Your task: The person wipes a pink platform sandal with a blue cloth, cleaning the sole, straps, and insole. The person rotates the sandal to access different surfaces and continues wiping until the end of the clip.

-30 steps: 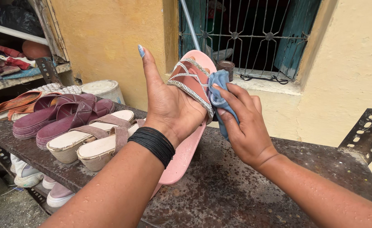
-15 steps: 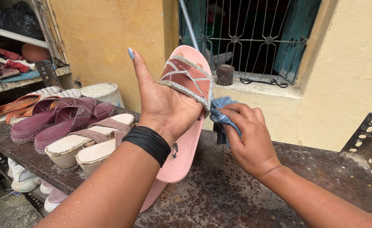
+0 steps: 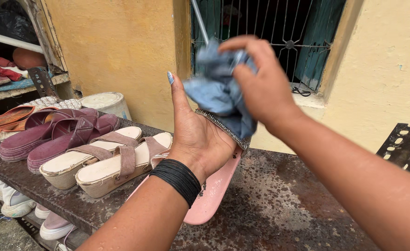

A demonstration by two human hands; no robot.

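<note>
My left hand holds a pink sandal upright by its sparkly strap, the heel resting near the dark table. A black band circles that wrist. My right hand is raised above the sandal, clutching a crumpled blue cloth that covers the sandal's upper part. The sandal's toe end is hidden behind the cloth and hand.
Two beige wedge sandals and purple slippers line the table's left side, orange sandals beyond. White shoes sit below. A yellow wall, a barred window and a white bucket stand behind.
My right hand has lifted the blue cloth from the sandal's right edge up over its top. The left hand and sandal have dropped a little and tilted.
</note>
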